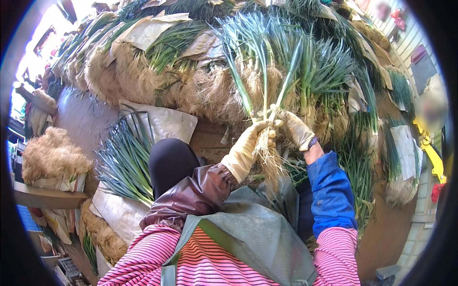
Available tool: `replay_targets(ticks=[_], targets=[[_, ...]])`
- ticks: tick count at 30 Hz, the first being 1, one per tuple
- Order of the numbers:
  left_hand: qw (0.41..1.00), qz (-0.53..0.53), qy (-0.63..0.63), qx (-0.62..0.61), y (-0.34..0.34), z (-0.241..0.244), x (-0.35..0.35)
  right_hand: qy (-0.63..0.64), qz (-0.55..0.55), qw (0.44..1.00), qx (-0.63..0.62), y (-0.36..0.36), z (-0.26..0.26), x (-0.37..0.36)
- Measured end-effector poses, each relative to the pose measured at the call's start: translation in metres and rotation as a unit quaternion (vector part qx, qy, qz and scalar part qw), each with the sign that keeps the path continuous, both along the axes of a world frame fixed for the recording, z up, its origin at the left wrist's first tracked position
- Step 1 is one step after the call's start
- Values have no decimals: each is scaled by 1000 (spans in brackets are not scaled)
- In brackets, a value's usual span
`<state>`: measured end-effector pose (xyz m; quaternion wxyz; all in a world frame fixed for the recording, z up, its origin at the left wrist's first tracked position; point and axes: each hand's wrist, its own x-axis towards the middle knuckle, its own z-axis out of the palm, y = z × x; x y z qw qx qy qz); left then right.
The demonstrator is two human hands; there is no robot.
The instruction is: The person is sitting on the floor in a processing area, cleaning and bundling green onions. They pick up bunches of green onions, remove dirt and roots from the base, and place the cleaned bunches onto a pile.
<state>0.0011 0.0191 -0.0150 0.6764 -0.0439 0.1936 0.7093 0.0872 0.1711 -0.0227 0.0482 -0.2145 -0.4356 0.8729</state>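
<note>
A few long-rooted green onions [265,96] stand upright before me, their leaves fanned out at the top. My left hand [247,148], in a pale work glove, is closed around them just above the roots. Stringy roots [269,153] hang below that grip, over my green apron [264,218]. My right hand [295,127], gloved too, meets the left at the same white stalk bases, its fingertips on one stalk. Part of the right fingers is hidden behind the stalks.
Thick rows of rooted green onions [214,82] arc across the floor ahead. At my left lies a leafy bundle [125,161] on white sacking [118,211], near a wooden beam [50,196]. More onions [357,168] lie at my right. Yellow metal equipment [431,153] stands at far right.
</note>
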Motion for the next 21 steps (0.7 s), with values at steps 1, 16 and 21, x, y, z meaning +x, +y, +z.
replay_targets(ticks=[1, 16, 21], targets=[[1000, 6, 4, 10, -5, 0, -4, -7, -8, 1000, 19, -9, 11, -2], [983, 87, -117, 111, -3, 42, 30, 42, -140, 983, 114, -2, 7, 9], [971, 69, -165, 156, 1, 35, 33, 26, -216, 970, 112, -39, 39, 1]])
